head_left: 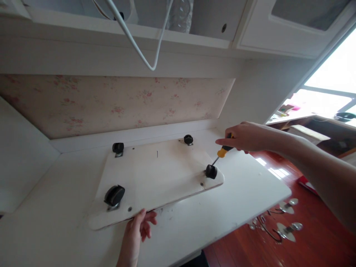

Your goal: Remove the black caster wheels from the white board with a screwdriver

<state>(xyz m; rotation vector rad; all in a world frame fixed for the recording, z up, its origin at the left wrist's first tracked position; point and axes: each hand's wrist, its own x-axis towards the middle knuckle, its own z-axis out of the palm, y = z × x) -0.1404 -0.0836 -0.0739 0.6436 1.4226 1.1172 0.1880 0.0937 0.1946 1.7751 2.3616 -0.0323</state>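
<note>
A white board (155,174) with rounded corners lies flat on the white desktop, wheel side up. Black caster wheels stand at its corners: front left (114,195), back left (118,148), back right (188,139) and front right (211,171). My right hand (236,137) is closed around a screwdriver (224,151) with a yellow and black handle. Its shaft slants down to the base of the front right caster, where the tip is hidden behind the wheel. My left hand (140,224) grips the board's front edge, thumb against the rim and fingers curled.
A white cable (133,42) hangs from the open shelf (178,37) above. Floral wallpaper (144,100) covers the back wall. Right of the desktop (236,207), a lamp with glass cups (286,231) is on or above the red wooden floor (236,248).
</note>
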